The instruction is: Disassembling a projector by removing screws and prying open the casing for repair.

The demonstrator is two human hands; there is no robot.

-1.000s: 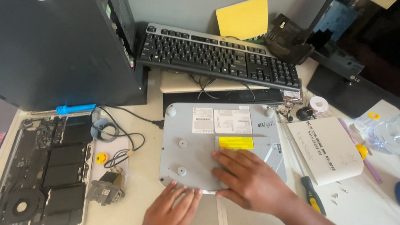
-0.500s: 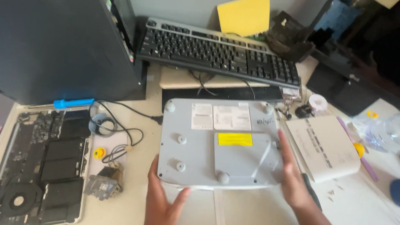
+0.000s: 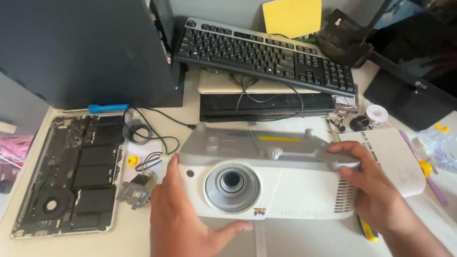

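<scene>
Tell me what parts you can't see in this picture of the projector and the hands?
- Projector: its back and underside face away from the head camera.
- Left hand: the wrist is cut off by the bottom edge.
- Right hand: fingertips curl out of sight over the projector's top.
- Yellow-handled tool: mostly hidden under the right hand.

Electronics repair desk: opened laptop, keyboard, monitor, screwdriver.
</scene>
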